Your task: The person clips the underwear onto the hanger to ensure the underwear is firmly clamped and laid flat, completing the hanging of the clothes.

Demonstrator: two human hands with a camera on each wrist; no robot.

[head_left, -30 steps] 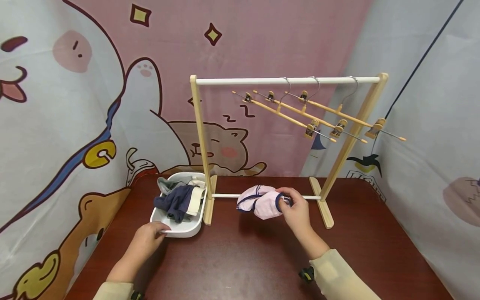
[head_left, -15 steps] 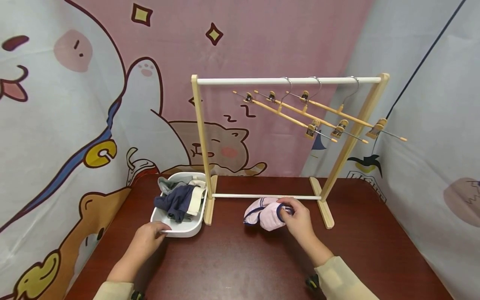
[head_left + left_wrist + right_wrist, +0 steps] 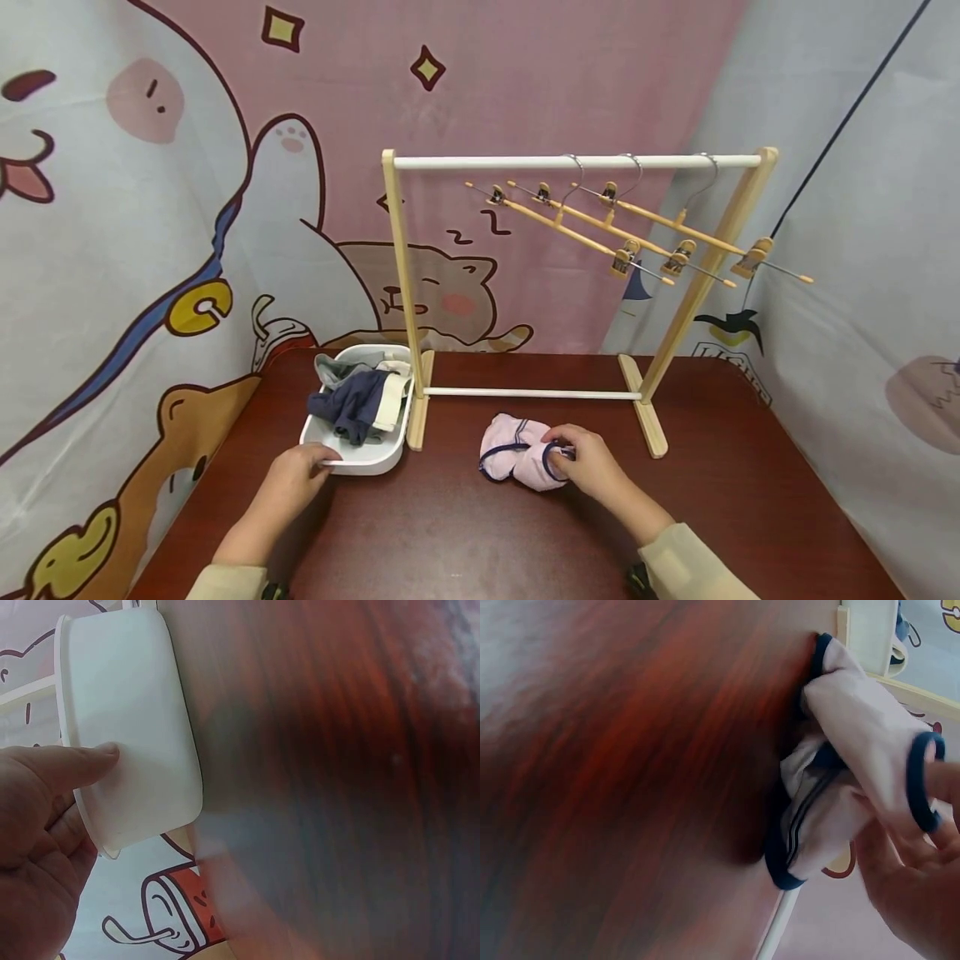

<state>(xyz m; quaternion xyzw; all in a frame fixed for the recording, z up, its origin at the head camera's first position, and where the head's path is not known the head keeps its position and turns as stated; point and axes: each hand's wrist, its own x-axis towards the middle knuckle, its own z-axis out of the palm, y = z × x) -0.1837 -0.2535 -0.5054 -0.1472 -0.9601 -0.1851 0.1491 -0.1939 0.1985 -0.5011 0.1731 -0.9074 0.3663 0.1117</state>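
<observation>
The right hand [image 3: 592, 462] is curled closed at its fingertips, thumb and fingers pinching a dark blue-trimmed edge of a pink garment [image 3: 517, 454], which bunches out to that hand's left, low over the dark reddish-brown surface [image 3: 465, 533]. Whether the cloth's underside touches the surface is hard to tell, as the right wrist view is blurred there. Two thin dark stripes run along part of the garment. Well to the left of the right hand, the left hand [image 3: 296, 479] grips the near end of a white basket [image 3: 367, 468], its thumb against the outer wall and its fingers hooked over the rim. Inside the basket, just beyond the left hand, lie a navy garment [image 3: 348, 404] with a cream band [image 3: 392, 402] and a grey-green cloth [image 3: 339, 371] partly beneath it. Beyond the right hand stands a rack [image 3: 405, 275] with pale wooden posts; its white lower bar [image 3: 525, 392] crosses behind the pink garment, and its left foot is just beside the basket. Above and beyond the right hand, three wooden hangers [image 3: 585, 237] with metal hooks and clips hang from the white upper bar [image 3: 480, 163]. A cartoon-printed cloth [image 3: 600, 83] rises behind the rack, farthest from both hands, and pale sleeves [image 3: 693, 567] cover the forearms below each wrist.
</observation>
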